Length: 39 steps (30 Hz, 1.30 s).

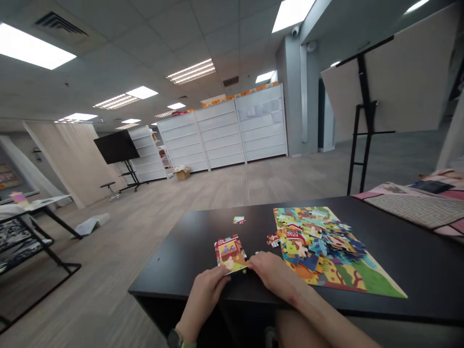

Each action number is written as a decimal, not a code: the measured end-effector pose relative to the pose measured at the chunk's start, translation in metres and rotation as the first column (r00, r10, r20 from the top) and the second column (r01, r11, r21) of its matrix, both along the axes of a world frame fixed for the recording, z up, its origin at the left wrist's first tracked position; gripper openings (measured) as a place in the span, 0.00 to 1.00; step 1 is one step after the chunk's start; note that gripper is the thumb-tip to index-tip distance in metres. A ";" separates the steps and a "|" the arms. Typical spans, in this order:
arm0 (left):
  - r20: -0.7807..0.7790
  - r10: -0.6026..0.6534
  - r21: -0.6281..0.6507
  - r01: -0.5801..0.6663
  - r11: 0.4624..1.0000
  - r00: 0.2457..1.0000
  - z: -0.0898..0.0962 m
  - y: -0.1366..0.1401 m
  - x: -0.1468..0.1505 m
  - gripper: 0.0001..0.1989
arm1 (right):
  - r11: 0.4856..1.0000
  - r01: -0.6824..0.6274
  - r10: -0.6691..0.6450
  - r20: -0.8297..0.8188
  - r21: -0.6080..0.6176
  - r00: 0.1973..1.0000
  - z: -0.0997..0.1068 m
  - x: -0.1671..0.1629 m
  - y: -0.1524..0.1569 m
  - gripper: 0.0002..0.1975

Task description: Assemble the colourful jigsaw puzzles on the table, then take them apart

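Observation:
A small joined block of jigsaw puzzle pieces (229,249), with a red building and a yellow-green lower strip, lies near the front edge of the black table. My left hand (207,289) grips its lower left edge between thumb and fingers. At its lower right corner, my right hand (270,270) has its fingers closed on the edge; the fingertips are partly hidden. A loose puzzle piece (239,220) lies farther back. To the right, a heap of loose puzzle pieces (311,237) covers part of a colourful picture sheet (380,280), with one piece (272,239) beside its left edge.
The black table (188,237) ends just in front of me and at the left. Pink patterned fabric (416,205) lies at its right end. A board on a black stand (368,106) rises behind. White shelves (221,133) and a screen on a stand (116,146) stand across the room.

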<state>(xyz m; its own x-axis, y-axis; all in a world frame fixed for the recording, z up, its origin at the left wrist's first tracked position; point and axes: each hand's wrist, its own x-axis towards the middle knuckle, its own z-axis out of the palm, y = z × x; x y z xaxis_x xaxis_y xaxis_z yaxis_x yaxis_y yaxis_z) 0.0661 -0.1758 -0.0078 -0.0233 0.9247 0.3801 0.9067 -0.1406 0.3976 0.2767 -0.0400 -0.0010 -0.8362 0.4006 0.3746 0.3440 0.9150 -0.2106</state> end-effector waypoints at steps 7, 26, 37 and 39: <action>-0.075 -0.027 0.193 0.042 0.980 0.997 -0.022 0.016 0.014 0.14 | 0.988 -0.138 0.120 -0.206 -0.076 0.971 -0.007 0.005 -0.008 0.16; 0.111 0.012 0.514 -0.068 0.855 0.994 -0.037 0.027 0.041 0.16 | 0.986 -0.074 0.004 -0.428 -0.147 0.904 -0.005 0.005 -0.008 0.13; 0.241 -0.091 0.241 0.031 0.970 0.966 0.011 0.020 0.033 0.10 | 0.987 -0.129 0.057 -0.529 -0.101 0.847 -0.004 0.011 -0.008 0.13; 0.280 -0.120 0.117 0.090 0.989 0.952 0.029 0.015 0.033 0.10 | 0.968 -0.165 0.052 -0.489 -0.191 0.871 -0.001 0.014 -0.010 0.13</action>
